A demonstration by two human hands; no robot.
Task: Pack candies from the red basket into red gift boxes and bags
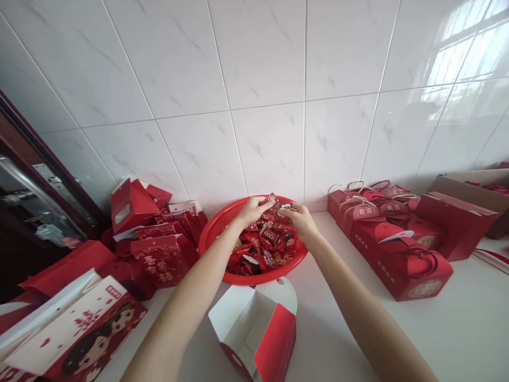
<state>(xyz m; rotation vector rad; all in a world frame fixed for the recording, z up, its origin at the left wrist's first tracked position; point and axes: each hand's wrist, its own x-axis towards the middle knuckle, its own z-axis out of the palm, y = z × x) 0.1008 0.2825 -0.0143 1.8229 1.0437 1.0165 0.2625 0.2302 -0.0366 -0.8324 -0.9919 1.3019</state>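
A red plastic basket (211, 233) stands by the wall with many red-wrapped candies (267, 241) inside. Over its far side, my left hand (254, 210) pinches a red candy packet (272, 201) between thumb and fingers. Close by on the right, my right hand (301, 218) is closed on another wrapped candy (284, 210) with a pale label. In front of the basket, between my forearms, sits a red gift box (278, 339) with its flaps spread and its white inside showing; the visible part of its inside is bare.
Closed red gift boxes (392, 260) with rope handles stand in a group on the right. Beyond them is a cardboard box (469, 199). Red bags and boxes (163, 260) crowd the left, beside a dark door frame (47, 154). A tiled wall (266, 143) backs the white table (326, 329).
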